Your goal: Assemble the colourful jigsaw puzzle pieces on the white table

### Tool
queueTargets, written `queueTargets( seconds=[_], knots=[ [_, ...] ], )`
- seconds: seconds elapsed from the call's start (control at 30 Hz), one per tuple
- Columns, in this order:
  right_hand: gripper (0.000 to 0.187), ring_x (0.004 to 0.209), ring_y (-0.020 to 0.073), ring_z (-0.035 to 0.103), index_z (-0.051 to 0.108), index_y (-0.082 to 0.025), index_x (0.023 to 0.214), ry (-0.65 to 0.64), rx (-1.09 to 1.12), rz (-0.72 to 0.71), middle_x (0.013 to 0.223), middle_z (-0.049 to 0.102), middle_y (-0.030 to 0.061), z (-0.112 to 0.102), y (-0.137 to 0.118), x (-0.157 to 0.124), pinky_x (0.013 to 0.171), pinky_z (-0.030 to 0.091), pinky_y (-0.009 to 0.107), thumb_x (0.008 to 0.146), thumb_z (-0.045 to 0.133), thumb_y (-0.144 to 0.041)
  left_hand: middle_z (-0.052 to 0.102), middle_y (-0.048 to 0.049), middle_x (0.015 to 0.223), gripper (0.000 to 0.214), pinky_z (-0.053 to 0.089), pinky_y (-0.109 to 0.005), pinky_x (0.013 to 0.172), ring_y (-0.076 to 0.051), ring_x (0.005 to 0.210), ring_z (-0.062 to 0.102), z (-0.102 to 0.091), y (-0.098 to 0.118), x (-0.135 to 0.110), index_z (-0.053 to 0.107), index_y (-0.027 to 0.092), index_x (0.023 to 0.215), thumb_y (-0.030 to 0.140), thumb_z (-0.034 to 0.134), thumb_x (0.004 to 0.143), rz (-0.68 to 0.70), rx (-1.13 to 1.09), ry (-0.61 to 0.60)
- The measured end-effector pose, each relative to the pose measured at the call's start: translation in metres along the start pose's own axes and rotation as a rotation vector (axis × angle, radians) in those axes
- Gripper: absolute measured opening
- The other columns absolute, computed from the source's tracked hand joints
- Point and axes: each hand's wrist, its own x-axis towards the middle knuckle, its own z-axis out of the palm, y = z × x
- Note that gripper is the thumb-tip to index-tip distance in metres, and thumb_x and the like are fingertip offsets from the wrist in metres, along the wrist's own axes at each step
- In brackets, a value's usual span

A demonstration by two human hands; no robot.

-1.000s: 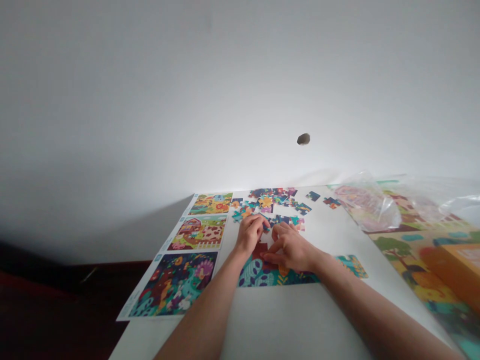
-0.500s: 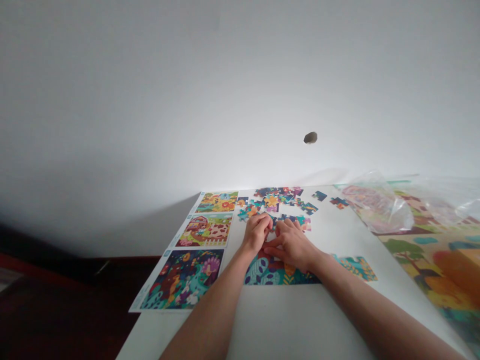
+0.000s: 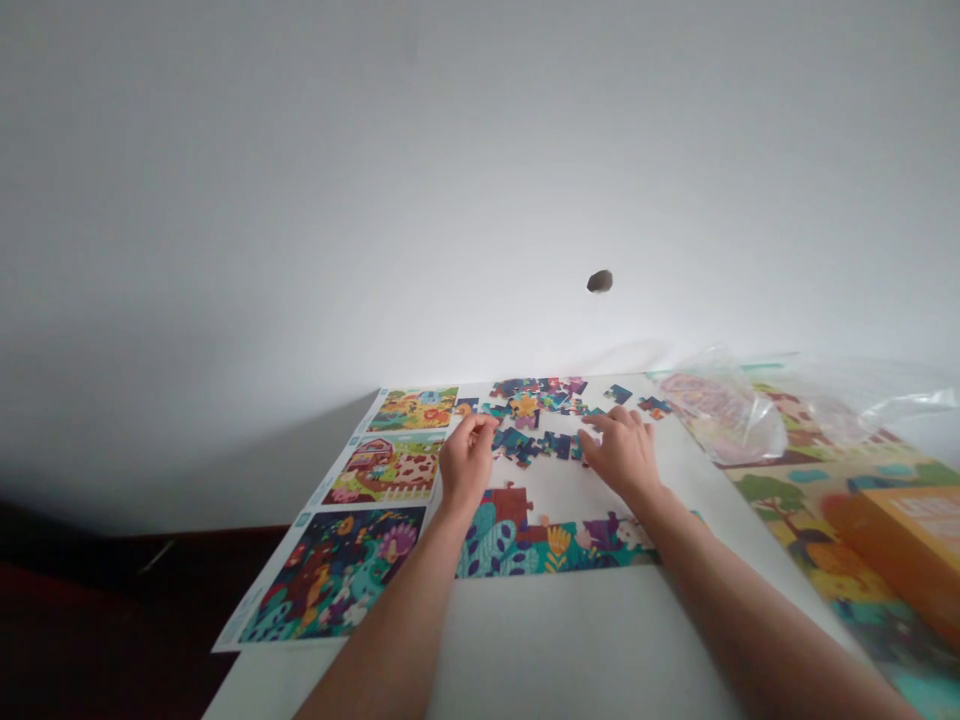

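Teal jigsaw pieces point(image 3: 517, 442) lay loose on the far side of the assembled puzzle section point(image 3: 510, 548). My right hand point(image 3: 621, 450) was open at their edge; my left hand point(image 3: 466, 462) was curled, its hold unclear. Fitting another piece seemed next.

A home — white table point(image 3: 570, 640), plain wall point(image 3: 480, 180), jigsaw puzzle point(image 3: 555, 545)

A white table point(image 3: 570, 640) under everything. On it, three picture sheets point(image 3: 334, 575) in a column at left, many loose puzzle pieces point(image 3: 525, 440) in the middle, and one partly joined puzzle point(image 3: 555, 550) nearer the front.
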Motion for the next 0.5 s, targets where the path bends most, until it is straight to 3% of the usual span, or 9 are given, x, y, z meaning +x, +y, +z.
queueTargets(
  seconds=[0.07, 0.17, 0.27, 0.4, 0.5],
  knots=[
    [0.035, 0.101, 0.0265, 0.050, 0.069, -0.032, 0.115, -0.089, 0.023, 0.013, 0.103, 0.060, 0.0077, 0.0046, -0.0004, -0.0008, 0.085, 0.032, 0.038, 0.084, 0.064, -0.045, 0.070, -0.0007, 0.088, 0.016, 0.045, -0.025, 0.070, -0.014, 0.073, 0.060, -0.0022, -0.0010, 0.0006, 0.068, 0.023, 0.086, 0.028, 0.053, 0.084, 0.080, 0.220, 0.006],
    [0.039, 0.106, 0.0274, 0.048, 0.069, -0.036, 0.114, -0.213, 0.059, -0.006, 0.109, 0.057, 0.0074, 0.0088, -0.0026, -0.0014, 0.089, 0.032, 0.040, 0.080, 0.067, -0.053, 0.070, -0.0020, 0.100, 0.017, 0.045, -0.031, 0.087, -0.019, 0.096, 0.061, -0.0017, -0.0017, -0.0004, 0.071, 0.025, 0.089, 0.023, 0.055, 0.083, 0.213, 0.495, -0.063],
    [0.034, 0.108, 0.0283, 0.047, 0.070, -0.036, 0.113, -0.233, 0.042, 0.023, 0.111, 0.057, 0.0082, 0.0091, -0.0020, -0.0009, 0.091, 0.032, 0.042, 0.082, 0.066, -0.049, 0.066, -0.0039, 0.116, 0.019, 0.041, -0.042, 0.097, -0.025, 0.114, 0.055, 0.0015, -0.0022, -0.0036, 0.072, 0.028, 0.096, 0.027, 0.062, 0.081, 0.195, 0.668, -0.125],
    [0.029, 0.109, 0.0287, 0.047, 0.069, -0.032, 0.114, -0.179, 0.012, 0.046, 0.113, 0.058, 0.0097, 0.0086, -0.0018, -0.0018, 0.091, 0.034, 0.044, 0.086, 0.061, -0.034, 0.062, -0.0050, 0.129, 0.025, 0.039, -0.047, 0.099, -0.027, 0.123, 0.051, 0.0056, -0.0031, -0.0075, 0.071, 0.028, 0.105, 0.031, 0.064, 0.081, 0.144, 0.731, -0.215],
    [0.034, 0.118, 0.0291, 0.043, 0.065, -0.032, 0.120, -0.171, 0.042, -0.087, 0.131, 0.053, 0.0084, 0.0082, -0.0078, -0.0058, 0.095, 0.034, 0.045, 0.088, 0.056, -0.028, 0.062, -0.0041, 0.130, 0.029, 0.040, -0.043, 0.100, -0.025, 0.124, 0.052, 0.0070, -0.0034, -0.0076, 0.069, 0.027, 0.111, 0.024, 0.059, 0.084, 0.182, 0.691, -0.283]
  ],
)
